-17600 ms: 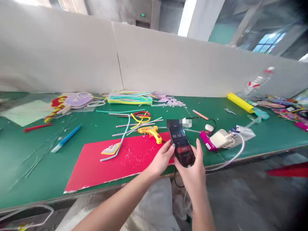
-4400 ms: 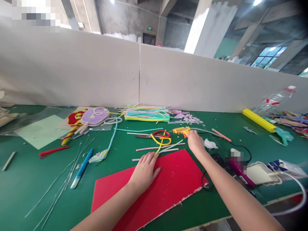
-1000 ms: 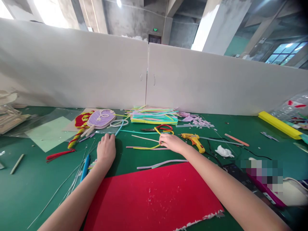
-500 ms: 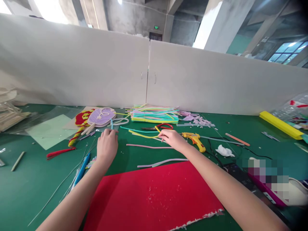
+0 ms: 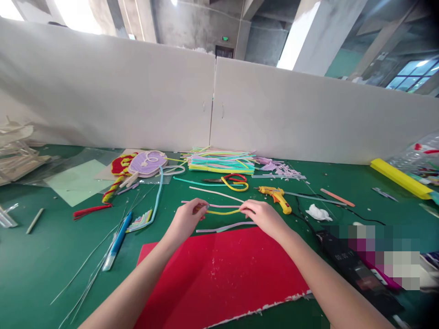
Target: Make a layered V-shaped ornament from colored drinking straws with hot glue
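Observation:
My left hand [image 5: 190,215] is closed, its fingertips pinching one end of a yellow pipe cleaner [image 5: 224,212]. Further along the same stem, my right hand [image 5: 261,215] pinches it too, so a short, slightly sagging stretch runs between them above the table. A yellow loop [image 5: 236,188] shows just beyond my right hand; whether it belongs to the held stem I cannot tell. Pink [image 5: 228,206], pale [image 5: 214,192] and lilac pipe cleaners [image 5: 226,226] lie around my hands. Red-handled scissors [image 5: 214,181] rest behind them, partly under the loop.
A red sheet [image 5: 222,274] lies in front. Behind is a pipe cleaner bundle [image 5: 221,163]. At right are a yellow glue gun [image 5: 276,196], its cord and a black device [image 5: 356,269]. At left are a purple round craft piece [image 5: 149,163], a light-blue stem [image 5: 159,196] and a blue pen [image 5: 120,237].
My left hand has let go of the light-blue stem, moved right and taken the yellow pipe cleaner. My right hand has come slightly nearer, still holding the yellow one.

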### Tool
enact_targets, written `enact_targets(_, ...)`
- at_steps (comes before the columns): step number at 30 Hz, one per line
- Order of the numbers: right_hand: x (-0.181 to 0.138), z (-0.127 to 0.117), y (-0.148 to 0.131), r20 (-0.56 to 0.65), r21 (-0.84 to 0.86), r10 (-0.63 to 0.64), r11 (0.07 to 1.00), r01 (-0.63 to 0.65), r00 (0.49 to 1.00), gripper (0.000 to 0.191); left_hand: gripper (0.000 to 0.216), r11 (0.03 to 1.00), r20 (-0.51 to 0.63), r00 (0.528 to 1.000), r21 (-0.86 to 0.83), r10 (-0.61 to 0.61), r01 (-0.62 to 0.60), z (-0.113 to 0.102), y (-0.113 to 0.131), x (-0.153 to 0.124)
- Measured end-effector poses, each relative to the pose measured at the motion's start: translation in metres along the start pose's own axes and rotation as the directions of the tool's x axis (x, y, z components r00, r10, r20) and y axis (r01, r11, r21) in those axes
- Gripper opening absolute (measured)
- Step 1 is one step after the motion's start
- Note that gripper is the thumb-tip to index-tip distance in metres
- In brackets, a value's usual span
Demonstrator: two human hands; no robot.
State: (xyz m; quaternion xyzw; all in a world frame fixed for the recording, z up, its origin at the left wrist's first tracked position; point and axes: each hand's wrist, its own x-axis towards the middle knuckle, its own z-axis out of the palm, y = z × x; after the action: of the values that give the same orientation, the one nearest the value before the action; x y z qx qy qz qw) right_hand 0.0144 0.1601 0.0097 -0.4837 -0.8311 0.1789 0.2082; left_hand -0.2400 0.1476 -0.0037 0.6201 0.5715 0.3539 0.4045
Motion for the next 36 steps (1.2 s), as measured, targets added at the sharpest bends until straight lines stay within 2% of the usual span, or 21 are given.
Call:
enact_targets(2, -0.002, -0.002, 0.000, 0.021, -0.020, 0.033, 0.999, -0.032, 0.999, 0.016, 0.024, 1.000, 0.063, 0.998, -0.024, 0.006, -0.005, 0.002, -0.004, 0.001)
enact_targets(4, -0.003, -0.003, 0.000, 0.053, -0.047, 0.048, 0.998, -0.045, 0.997, 0.017, 0.020, 1.000, 0.095, 0.995, 0.024, 0.014, -0.017, 0.001, -0.005, 0.001)
enact_targets(9, 0.000, -0.003, 0.003, 0.157, -0.127, 0.031, 0.992, -0.011, 0.987, 0.019, 0.012, 0.950, 0.090, 0.995, 0.306, 0.036, -0.062, 0.004, -0.003, -0.001)
enact_targets(13, 0.006, -0.001, 0.000, 0.193, -0.168, 0.024, 0.986, 0.009, 0.981, 0.016, 0.012, 0.891, 0.106, 0.989, 0.434, 0.099, -0.136, 0.006, -0.008, 0.003)
enact_targets(18, 0.020, -0.001, 0.002, 0.094, -0.233, 0.078, 0.971, -0.054, 0.992, 0.009, 0.013, 0.820, 0.140, 0.982, 0.542, 0.126, -0.183, 0.005, -0.008, 0.006)
enact_targets(22, 0.046, -0.002, 0.006, 0.043, -0.251, 0.084, 0.966, -0.070, 0.996, 0.011, 0.015, 0.751, 0.053, 0.988, 0.644, 0.147, -0.146, 0.010, 0.004, 0.011)
enact_targets(27, 0.093, 0.002, 0.015, -0.076, -0.294, 0.103, 0.948, -0.121, 0.992, 0.022, 0.021, 0.702, -0.062, 0.977, 0.705, 0.205, -0.103, 0.025, 0.015, 0.039)
enact_targets(29, 0.113, 0.005, 0.022, -0.129, -0.314, 0.112, 0.938, -0.148, 0.985, 0.023, 0.023, 0.718, -0.138, 0.960, 0.691, 0.242, -0.081, 0.032, 0.011, 0.051)
enact_targets(31, 0.132, 0.007, 0.031, -0.166, -0.335, 0.104, 0.929, -0.155, 0.981, 0.018, 0.024, 0.721, -0.185, 0.927, 0.683, 0.327, -0.118, 0.038, 0.004, 0.059)
enact_targets(34, 0.159, 0.006, 0.046, -0.181, -0.376, 0.061, 0.918, -0.126, 0.982, 0.018, 0.024, 0.713, -0.169, 0.870, 0.655, 0.464, -0.253, 0.042, -0.007, 0.064)
enact_targets(36, 0.176, 0.003, 0.055, -0.177, -0.402, 0.042, 0.909, -0.112, 0.983, 0.023, 0.023, 0.720, -0.156, 0.857, 0.627, 0.491, -0.298, 0.041, -0.012, 0.064)
